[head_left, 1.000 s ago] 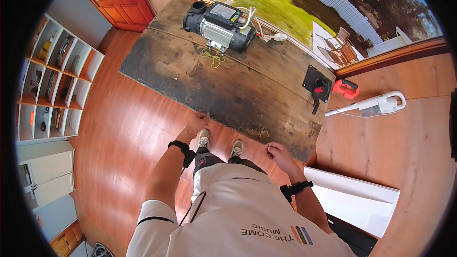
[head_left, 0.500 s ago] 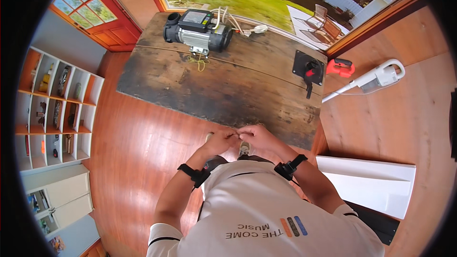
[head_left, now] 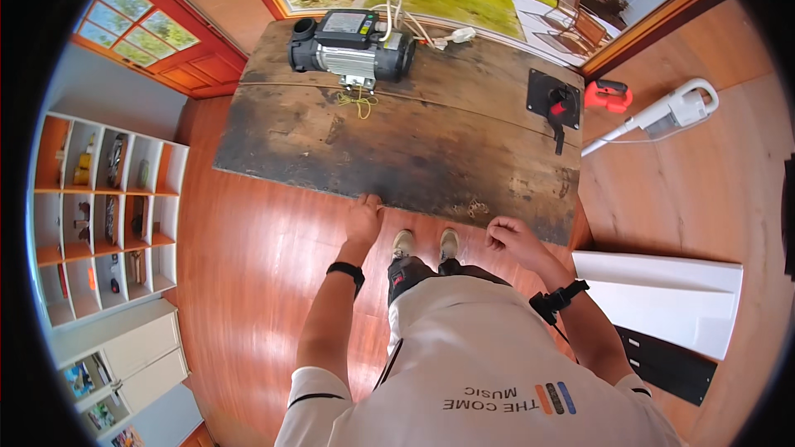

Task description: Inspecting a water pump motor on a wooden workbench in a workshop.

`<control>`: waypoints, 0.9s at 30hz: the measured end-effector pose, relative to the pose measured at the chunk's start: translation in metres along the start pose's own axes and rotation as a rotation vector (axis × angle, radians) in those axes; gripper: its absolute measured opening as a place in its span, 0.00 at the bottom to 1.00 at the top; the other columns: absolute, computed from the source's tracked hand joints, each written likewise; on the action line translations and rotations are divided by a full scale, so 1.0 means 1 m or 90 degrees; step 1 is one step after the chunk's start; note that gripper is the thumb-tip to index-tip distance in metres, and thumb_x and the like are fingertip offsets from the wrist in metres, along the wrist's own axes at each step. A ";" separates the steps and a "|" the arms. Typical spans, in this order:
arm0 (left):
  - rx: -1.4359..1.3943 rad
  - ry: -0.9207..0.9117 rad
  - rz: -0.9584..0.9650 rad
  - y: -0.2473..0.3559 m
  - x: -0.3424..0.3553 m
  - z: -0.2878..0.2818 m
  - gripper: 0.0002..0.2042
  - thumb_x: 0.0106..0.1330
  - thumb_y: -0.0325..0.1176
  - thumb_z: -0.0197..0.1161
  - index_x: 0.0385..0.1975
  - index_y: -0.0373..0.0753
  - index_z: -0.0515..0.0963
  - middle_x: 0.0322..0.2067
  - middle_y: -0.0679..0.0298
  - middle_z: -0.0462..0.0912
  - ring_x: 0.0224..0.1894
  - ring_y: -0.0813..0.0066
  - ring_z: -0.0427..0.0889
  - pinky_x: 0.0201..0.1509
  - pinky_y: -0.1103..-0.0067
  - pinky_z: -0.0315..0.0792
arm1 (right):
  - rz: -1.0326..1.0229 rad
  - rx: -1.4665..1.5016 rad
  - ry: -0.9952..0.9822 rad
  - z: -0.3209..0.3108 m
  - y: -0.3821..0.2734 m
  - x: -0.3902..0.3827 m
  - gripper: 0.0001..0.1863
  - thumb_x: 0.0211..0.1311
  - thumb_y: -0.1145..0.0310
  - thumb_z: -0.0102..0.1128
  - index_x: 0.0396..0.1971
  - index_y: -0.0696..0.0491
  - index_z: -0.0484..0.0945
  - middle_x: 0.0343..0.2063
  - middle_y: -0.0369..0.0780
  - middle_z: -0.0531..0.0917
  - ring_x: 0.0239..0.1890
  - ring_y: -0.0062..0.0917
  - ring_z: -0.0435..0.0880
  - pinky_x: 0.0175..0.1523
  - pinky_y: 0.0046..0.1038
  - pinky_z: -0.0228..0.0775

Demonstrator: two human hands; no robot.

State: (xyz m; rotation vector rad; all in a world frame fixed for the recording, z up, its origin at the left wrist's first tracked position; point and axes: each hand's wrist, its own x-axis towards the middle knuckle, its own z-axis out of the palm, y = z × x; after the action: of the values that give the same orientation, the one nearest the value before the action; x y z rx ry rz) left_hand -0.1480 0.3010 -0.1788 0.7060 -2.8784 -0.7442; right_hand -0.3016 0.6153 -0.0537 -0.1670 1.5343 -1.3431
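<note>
Left hand [head_left: 363,219] and right hand [head_left: 515,240] have parted, grip unclear; tabletop [head_left: 281,132] stretches lengthwise left-to-right.

I can see the wooden counter [head_left: 431,149], its top blackened and worn, with a seam running lengthwise. Near its far left corner I have an electric pump [head_left: 344,61] lying along the far edge: ribbed silver body, black ends, black box [head_left: 344,25] on top, round port [head_left: 305,29] opening upward at the left. Yellow-green wire [head_left: 362,103] trails toward the near edge. By the far right corner I make out a flat black plate [head_left: 541,85].
</note>
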 end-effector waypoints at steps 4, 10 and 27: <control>0.093 -0.079 0.066 -0.020 0.015 0.023 0.10 0.57 0.34 0.62 0.36 0.41 0.74 0.39 0.59 0.76 0.44 0.56 0.77 0.49 0.65 0.71 | 0.005 0.010 0.058 0.007 0.001 -0.017 0.07 0.67 0.69 0.50 0.33 0.57 0.74 0.27 0.35 0.79 0.29 0.16 0.75 0.38 0.19 0.69; 0.113 -0.043 0.210 -0.032 0.020 0.033 0.04 0.55 0.29 0.58 0.30 0.40 0.74 0.34 0.60 0.75 0.40 0.59 0.77 0.45 0.67 0.73 | -0.002 0.059 0.139 0.027 0.017 -0.028 0.07 0.67 0.70 0.50 0.33 0.56 0.74 0.28 0.35 0.79 0.30 0.16 0.75 0.38 0.19 0.69; 0.155 -0.079 0.182 -0.039 0.031 0.044 0.05 0.58 0.29 0.54 0.31 0.37 0.74 0.36 0.56 0.78 0.39 0.57 0.80 0.44 0.66 0.75 | -0.031 0.128 0.156 0.088 0.012 -0.024 0.06 0.68 0.69 0.50 0.35 0.55 0.75 0.30 0.34 0.80 0.31 0.15 0.75 0.39 0.17 0.69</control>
State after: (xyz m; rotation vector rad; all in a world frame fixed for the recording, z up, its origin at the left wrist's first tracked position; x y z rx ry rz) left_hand -0.1678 0.2759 -0.2374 0.2618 -3.1214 -0.4200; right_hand -0.2191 0.5793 -0.0343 0.0903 1.5923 -1.5926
